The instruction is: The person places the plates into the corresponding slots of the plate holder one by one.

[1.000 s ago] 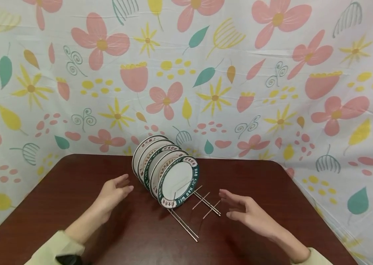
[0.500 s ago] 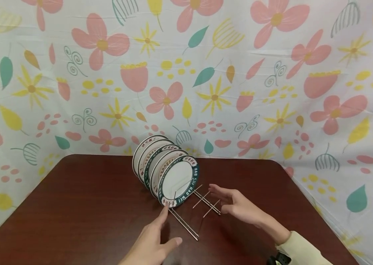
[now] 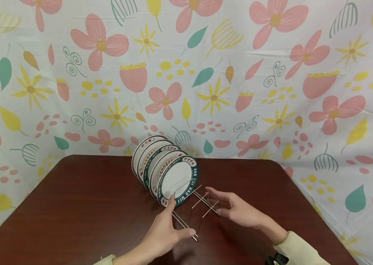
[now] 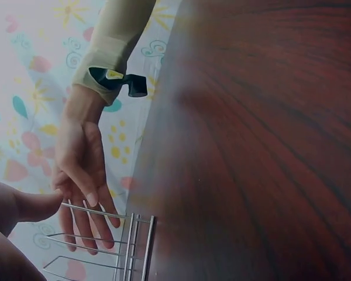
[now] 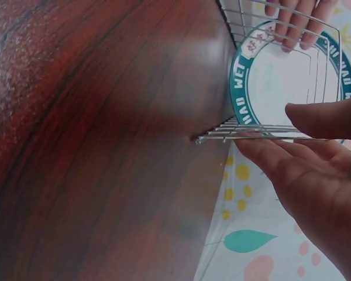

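Several round plates with lettered rims stand on edge, leaning in a row in a metal wire dish rack. The front plate (image 3: 178,180) has a green rim and a white middle. The bare front end of the rack (image 3: 184,223) points toward me. My left hand (image 3: 161,230) is at its left rail, index finger extended in front of the front plate's lower edge, thumb out toward the rail's end. At the right side is my right hand (image 3: 239,211), fingers extended; in the right wrist view its thumb (image 5: 322,120) and fingers lie on opposite sides of the wires. Firm contact cannot be told.
A dark red-brown wooden table (image 3: 84,206) carries the rack. Behind it and along the right hangs a white cloth (image 3: 186,92) printed with flowers and leaves. A black band (image 4: 114,79) is worn on the right sleeve.
My left hand has come from left of the plates to the rack's front left rail. My right hand has moved left to the right rail. Plates and rack look nearly unmoved.
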`<state>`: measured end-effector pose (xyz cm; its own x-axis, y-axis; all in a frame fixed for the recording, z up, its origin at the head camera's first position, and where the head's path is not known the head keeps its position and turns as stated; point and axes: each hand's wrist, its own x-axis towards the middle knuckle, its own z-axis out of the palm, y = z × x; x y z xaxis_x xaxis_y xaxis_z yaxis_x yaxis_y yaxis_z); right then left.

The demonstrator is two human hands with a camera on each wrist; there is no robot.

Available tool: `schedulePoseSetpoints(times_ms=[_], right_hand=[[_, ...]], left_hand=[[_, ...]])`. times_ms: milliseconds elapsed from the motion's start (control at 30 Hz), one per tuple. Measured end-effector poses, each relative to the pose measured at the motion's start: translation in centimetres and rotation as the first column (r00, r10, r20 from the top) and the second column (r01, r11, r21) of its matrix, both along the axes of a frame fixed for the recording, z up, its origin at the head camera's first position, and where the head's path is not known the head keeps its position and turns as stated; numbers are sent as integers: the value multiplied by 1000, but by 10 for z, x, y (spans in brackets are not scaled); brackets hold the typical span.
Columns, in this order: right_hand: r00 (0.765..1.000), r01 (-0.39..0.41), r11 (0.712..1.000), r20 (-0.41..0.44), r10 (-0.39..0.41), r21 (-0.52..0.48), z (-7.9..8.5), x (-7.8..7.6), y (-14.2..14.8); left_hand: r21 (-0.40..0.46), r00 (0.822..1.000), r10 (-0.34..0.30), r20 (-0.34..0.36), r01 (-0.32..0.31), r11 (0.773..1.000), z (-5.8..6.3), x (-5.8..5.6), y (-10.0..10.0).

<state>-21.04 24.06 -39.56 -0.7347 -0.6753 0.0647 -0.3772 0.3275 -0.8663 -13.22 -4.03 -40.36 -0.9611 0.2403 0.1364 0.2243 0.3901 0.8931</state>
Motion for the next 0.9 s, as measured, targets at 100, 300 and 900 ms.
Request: schedulePoseSetpoints(times_ms=[100, 300, 900], right_hand=[[1000, -20, 1000, 9, 20, 2, 1, 1, -1], [996, -55, 998, 63, 57, -36, 1, 5, -4], [993, -107, 993, 35, 109, -47, -4, 23, -24]], left_hand=[[-7, 1000, 3, 4, -3, 1000, -2, 0, -1], [-34, 1000, 13, -26, -14, 999, -3, 2, -8], [-70, 996, -82, -31, 79, 994, 1, -9, -43]])
